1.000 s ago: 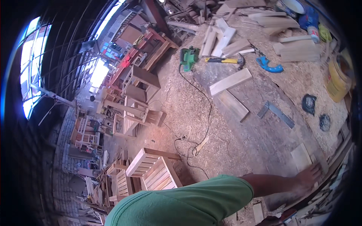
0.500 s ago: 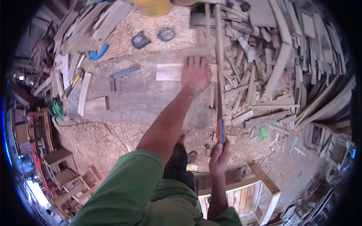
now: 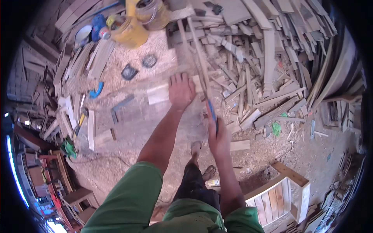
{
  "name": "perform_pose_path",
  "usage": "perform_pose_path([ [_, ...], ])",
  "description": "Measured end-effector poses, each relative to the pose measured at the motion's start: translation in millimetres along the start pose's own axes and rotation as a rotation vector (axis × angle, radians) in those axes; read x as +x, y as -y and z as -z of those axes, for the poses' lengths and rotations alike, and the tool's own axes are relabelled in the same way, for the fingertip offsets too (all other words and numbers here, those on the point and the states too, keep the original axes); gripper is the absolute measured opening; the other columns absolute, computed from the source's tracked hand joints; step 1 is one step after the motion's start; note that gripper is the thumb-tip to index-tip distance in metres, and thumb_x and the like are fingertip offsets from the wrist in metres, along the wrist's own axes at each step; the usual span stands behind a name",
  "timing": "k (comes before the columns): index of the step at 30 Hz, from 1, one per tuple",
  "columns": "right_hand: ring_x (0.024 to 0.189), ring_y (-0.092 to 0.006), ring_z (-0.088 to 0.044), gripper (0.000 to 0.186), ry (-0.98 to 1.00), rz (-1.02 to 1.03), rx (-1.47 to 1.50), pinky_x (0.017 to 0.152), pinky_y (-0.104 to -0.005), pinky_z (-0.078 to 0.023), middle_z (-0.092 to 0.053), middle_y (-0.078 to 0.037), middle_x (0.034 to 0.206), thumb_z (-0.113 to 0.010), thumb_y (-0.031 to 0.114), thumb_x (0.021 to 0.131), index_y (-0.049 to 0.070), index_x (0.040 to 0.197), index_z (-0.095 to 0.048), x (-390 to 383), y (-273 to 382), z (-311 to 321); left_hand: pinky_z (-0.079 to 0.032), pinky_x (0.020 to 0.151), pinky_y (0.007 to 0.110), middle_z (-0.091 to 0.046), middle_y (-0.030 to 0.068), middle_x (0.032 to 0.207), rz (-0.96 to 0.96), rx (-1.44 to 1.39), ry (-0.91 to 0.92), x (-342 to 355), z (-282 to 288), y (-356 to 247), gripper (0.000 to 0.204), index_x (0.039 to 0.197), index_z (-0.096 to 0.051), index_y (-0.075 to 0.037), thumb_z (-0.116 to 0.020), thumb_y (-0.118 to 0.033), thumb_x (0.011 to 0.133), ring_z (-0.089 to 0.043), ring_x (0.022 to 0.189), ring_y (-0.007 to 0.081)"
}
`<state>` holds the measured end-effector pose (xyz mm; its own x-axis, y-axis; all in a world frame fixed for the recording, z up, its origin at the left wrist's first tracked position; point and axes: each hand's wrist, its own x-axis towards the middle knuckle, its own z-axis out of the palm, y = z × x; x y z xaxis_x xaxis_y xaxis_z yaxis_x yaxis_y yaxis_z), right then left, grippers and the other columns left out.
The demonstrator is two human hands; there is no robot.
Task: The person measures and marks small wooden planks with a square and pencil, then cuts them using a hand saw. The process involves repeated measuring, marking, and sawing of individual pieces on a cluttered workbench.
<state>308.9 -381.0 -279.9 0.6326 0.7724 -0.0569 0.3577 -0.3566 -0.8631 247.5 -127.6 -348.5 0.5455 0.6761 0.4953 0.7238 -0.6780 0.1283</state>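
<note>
My left hand [image 3: 181, 91] lies open with its fingers flat on a pale short board [image 3: 157, 95], which rests on a dusty plywood panel [image 3: 140, 124]. My right hand [image 3: 217, 136] is closed on the orange-and-blue handle of a handsaw [image 3: 211, 110], somewhat blurred. Its long blade points away from me at the board's right end; whether it touches the wood I cannot tell. A metal square [image 3: 122, 104] lies left of the board, with a yellow-handled hammer [image 3: 81, 122] and a blue curved tool [image 3: 96, 90] farther left.
Offcuts [image 3: 272, 85] are piled to the right. Yellow buckets [image 3: 128, 33] and two dark lumps [image 3: 129, 72] sit beyond the panel. A green power tool [image 3: 69, 148] is at left, with its cord on sawdust. A slatted wooden furniture piece [image 3: 303, 198] stands at lower right.
The view has swung round to look down at my hands. Since half a second ago my right hand, gripping the saw, has moved forward, while my left hand stays on the board.
</note>
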Motion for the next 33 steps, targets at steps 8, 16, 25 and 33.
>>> perform_pose_path([
  [8, 0.081, -0.0483, -0.079, 0.045, -0.022, -0.14, 0.082, 0.069, -0.0505, -0.063, -0.078, -0.024, 0.091, -0.069, 0.028, 0.108, 0.003, 0.145, -0.065, -121.3, -9.1, 47.0, -0.048, 0.102, 0.056, -0.06, 0.0222, 0.116, 0.004, -0.015, 0.036, 4.3, 2.1, -10.0, 0.032, 0.123, -0.064, -0.001, -0.059, -0.026, 0.104, -0.059, 0.109, 0.0429],
  [16, 0.08, -0.0533, -0.074, 0.036, -0.033, -0.086, -0.03, 0.067, -0.0616, -0.058, -0.076, -0.029, 0.09, -0.069, 0.035, 0.11, 0.007, 0.132, -0.069, -12.2, 13.3, 3.9, -0.048, 0.101, 0.057, -0.06, 0.0238, 0.116, 0.0, -0.019, 0.034, 13.0, 4.0, -3.1, 0.033, 0.122, -0.064, 0.001, -0.06, -0.026, 0.103, -0.059, 0.109, 0.0448],
  [25, 0.086, -0.0521, -0.077, 0.039, -0.043, -0.081, -0.003, 0.073, -0.0584, -0.062, -0.078, -0.029, 0.098, -0.067, 0.029, 0.111, 0.007, 0.143, -0.067, -44.9, -15.7, 12.1, -0.048, 0.098, 0.056, -0.059, 0.024, 0.11, -0.021, -0.004, -0.007, 9.8, 6.3, -11.8, 0.027, 0.111, -0.063, -0.001, -0.06, -0.025, 0.101, -0.058, 0.104, 0.0444],
  [33, 0.081, -0.0532, -0.075, 0.032, -0.013, -0.083, 0.023, 0.067, -0.0573, -0.057, -0.075, -0.028, 0.088, -0.063, 0.03, 0.113, 0.005, 0.133, -0.07, -44.4, 31.1, 29.7, -0.046, 0.111, 0.057, -0.061, 0.0217, 0.116, 0.06, -0.026, 0.053, 6.8, 2.5, -2.0, 0.034, 0.119, -0.066, -0.001, -0.059, -0.03, 0.102, -0.058, 0.115, 0.0432],
])
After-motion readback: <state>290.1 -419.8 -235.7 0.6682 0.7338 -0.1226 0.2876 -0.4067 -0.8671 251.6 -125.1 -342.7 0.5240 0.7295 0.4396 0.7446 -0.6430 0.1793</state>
